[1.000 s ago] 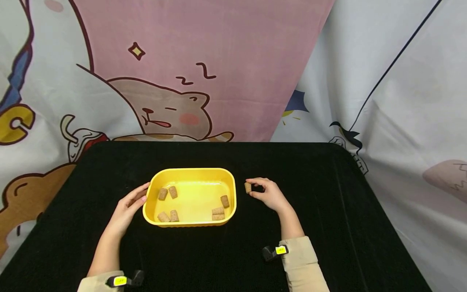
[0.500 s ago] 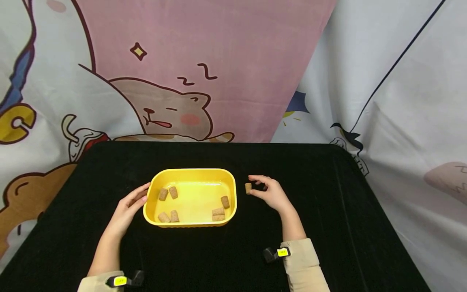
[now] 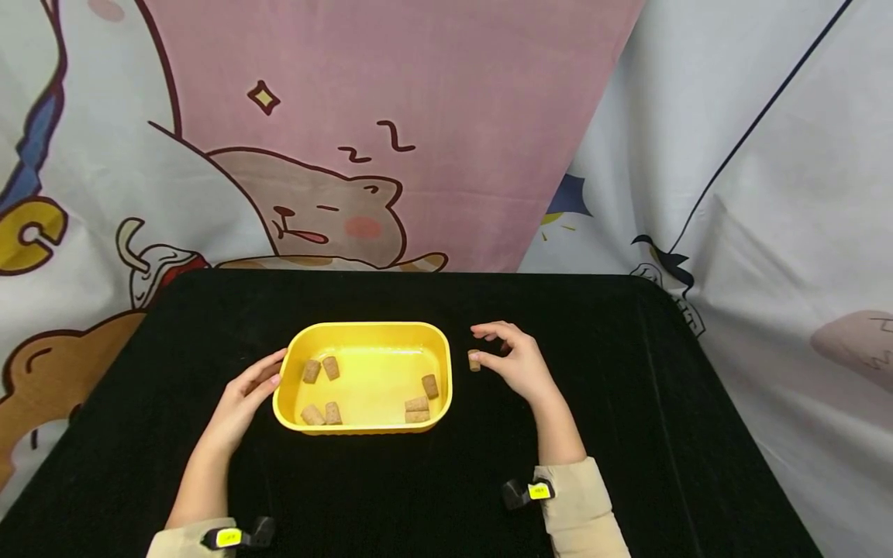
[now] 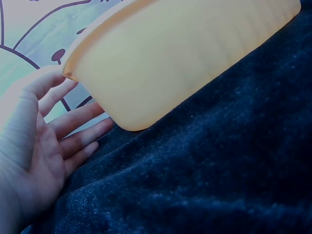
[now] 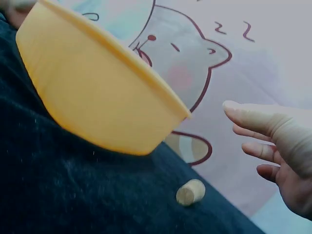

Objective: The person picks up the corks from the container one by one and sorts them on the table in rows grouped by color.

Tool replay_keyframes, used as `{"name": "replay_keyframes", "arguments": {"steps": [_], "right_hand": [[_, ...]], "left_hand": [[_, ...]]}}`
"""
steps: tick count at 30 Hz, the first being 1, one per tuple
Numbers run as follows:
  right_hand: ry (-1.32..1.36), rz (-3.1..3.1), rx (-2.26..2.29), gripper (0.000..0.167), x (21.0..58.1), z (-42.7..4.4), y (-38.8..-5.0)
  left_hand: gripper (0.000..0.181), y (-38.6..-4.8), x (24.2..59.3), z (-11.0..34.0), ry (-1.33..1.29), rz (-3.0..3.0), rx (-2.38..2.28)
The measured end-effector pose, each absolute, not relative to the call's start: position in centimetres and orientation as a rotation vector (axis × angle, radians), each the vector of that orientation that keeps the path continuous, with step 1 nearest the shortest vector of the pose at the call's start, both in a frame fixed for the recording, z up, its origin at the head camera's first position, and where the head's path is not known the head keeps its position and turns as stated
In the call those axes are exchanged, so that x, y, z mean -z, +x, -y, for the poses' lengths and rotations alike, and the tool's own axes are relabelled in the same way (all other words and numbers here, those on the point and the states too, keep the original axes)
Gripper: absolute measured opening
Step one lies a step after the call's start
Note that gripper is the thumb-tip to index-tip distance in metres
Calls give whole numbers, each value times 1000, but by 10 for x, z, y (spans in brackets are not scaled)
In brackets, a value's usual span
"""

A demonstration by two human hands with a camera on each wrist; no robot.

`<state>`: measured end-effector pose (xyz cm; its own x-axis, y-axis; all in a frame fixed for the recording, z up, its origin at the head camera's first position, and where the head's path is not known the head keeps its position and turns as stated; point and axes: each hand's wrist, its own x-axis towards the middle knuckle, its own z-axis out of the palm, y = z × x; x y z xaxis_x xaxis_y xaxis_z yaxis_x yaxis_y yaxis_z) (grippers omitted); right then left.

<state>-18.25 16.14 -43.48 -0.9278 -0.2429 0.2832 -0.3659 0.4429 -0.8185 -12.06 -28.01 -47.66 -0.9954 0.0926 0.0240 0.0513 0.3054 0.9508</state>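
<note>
A yellow plastic tray (image 3: 363, 329) sits on the black cloth, with several short corks (image 3: 416, 404) in it near its two ends. My left hand (image 3: 236, 411) rests at the tray's left end, its fingers fairly straight against the outside; in the left wrist view the thumb (image 4: 46, 80) is by the rim. To the right of the tray a single cork (image 5: 190, 192) lies on the cloth. Just above that cork is my right hand (image 3: 516, 364), thumb and fingers spread apart. In the right wrist view a gap separates the hand (image 5: 278, 141) from the cork, and nothing is held.
Black cloth (image 3: 391, 496) covers the table, which ends at the back against a printed curtain (image 3: 474, 139) with cartoon animals. A small black camera (image 3: 516, 494) is strapped to each wrist.
My right hand has let go of the cork beside the tray. Its fingers have spread and risen slightly off it. The left hand and the tray have stayed put.
</note>
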Motion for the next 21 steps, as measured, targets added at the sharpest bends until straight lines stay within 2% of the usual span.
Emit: {"name": "replay_keyframes", "arguments": {"steps": [21], "right_hand": [[830,2778,-1064,45,402,-126,-165]], "left_hand": [[49,-121,475,279,100,-2499,-1806]]}}
